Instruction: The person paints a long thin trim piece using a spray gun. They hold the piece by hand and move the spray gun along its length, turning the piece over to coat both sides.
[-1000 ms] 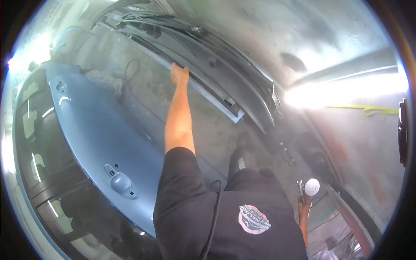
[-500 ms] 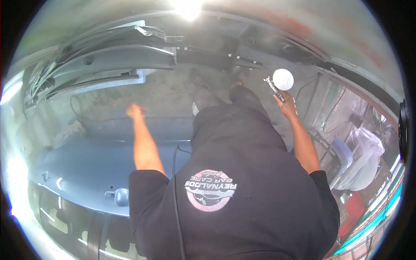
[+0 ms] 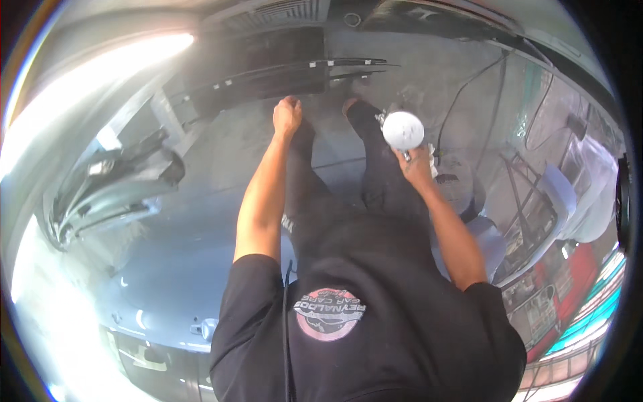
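Observation:
My left hand hangs in front of me with its fingers curled in, and nothing shows in it. My right hand grips a metal spray gun with a round white cup on top. A light blue car door with a handle lies at the lower left, behind my left arm. Dark trim parts on a light support stand at the left, hazy. Long thin black strips are farther ahead of my feet.
A metal stand bearing light blue panels is at the right, beside draped translucent sheeting and hanging hoses. A long bright light glares at the upper left. A vent sits at the top. The air looks misty.
My view has swung round. My left hand has let go of the trim piece it held a second earlier and moved away from it. My right hand still holds the spray gun.

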`<state>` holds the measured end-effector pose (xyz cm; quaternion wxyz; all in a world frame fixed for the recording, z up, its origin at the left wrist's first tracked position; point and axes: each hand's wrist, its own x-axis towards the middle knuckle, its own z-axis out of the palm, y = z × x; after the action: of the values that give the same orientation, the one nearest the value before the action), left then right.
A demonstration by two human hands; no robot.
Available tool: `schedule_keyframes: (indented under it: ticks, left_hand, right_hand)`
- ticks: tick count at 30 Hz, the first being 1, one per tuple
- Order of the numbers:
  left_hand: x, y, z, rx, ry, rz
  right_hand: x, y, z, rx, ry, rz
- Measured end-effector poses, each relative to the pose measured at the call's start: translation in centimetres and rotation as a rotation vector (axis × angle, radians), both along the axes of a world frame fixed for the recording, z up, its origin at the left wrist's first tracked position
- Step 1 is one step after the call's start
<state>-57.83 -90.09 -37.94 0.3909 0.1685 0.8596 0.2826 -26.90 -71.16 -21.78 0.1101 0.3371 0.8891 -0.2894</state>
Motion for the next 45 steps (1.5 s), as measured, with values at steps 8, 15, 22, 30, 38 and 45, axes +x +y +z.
schedule_keyframes:
  ticks: [8,15,22,30,38,45]
  left_hand:
    - [-0.3,6.7,-15.7,-0.42,0.145,-0.573]
    - [-1.0,5.3,-23.3,-0.435,0.03,-0.804]
    - [-2.1,6.3,-11.6,-0.133,0.132,-0.911]
    - [1.3,10.2,12.5,0.029,0.217,-0.778]
    - [3.7,7.6,27.4,0.423,0.265,-0.507]
    - [4.0,4.7,34.9,0.59,0.322,-0.384]
  right_hand:
    - [5.6,-3.9,-5.1,0.087,0.085,-0.022]
    - [7.0,-6.2,-9.4,-0.26,0.227,-0.683]
    - [5.0,-3.4,-4.0,-0.273,0.228,-0.556]
    - [11.9,-1.0,-0.4,-0.227,-0.118,-0.384]
    - [7.0,2.0,12.2,0.056,0.104,-0.226]
    - [4.1,-0.4,13.5,0.045,0.049,-0.156]
